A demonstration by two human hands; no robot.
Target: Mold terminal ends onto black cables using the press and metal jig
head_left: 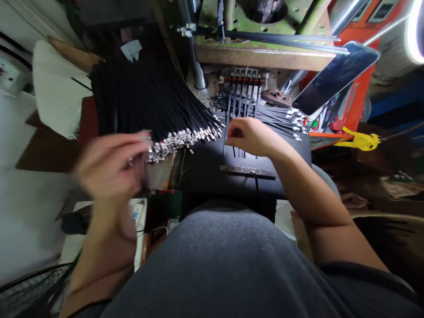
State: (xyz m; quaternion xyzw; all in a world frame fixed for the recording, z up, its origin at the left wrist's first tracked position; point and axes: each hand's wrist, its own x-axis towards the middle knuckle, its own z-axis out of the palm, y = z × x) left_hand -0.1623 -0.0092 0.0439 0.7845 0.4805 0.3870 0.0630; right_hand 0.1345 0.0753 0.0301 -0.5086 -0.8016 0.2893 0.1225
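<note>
A thick bundle of black coated cable ties fans out across the middle, its bright metal ends gathered at the lower right. My left hand is motion-blurred just left of those ends, so I cannot make out what its fingers hold. My right hand has curled fingers over several black strips running from a metal press die across a black work surface. More metal-tipped ties lie splayed to the right of that hand.
A green press frame with a rusty edge and a steel column rise behind the die. A smartphone leans at the upper right, by an orange machine panel and a yellow clamp. A white sack stands at the left.
</note>
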